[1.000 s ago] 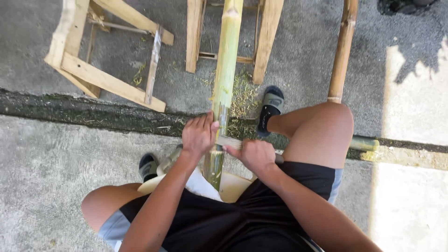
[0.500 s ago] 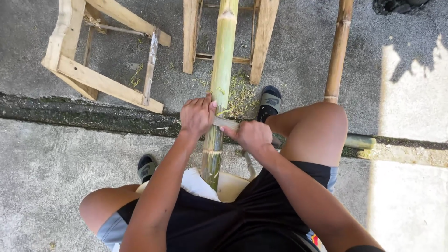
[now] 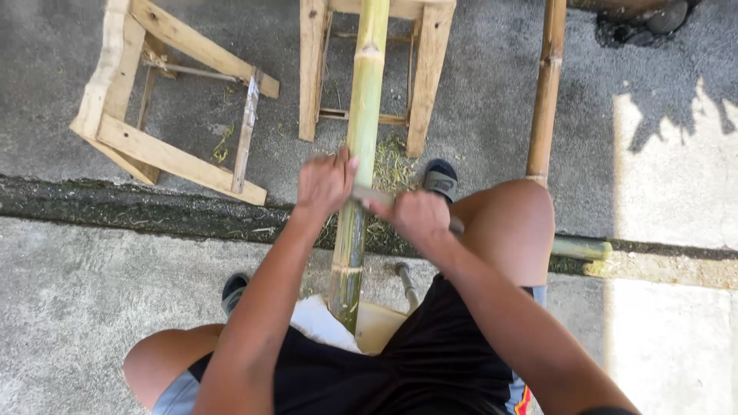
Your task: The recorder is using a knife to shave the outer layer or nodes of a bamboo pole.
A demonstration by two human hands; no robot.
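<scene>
Green, smooth bamboo pole w/ both hands' fingers clamped on metal blade.

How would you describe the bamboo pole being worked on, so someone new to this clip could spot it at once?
Start at the wooden frame at top centre; a green bamboo pole runs from it down to the seated person's lap. The left hand and right hand grip a blade across it. Unlike the thinner brown pole to its right, it is thick, green and held between the knees.
</scene>
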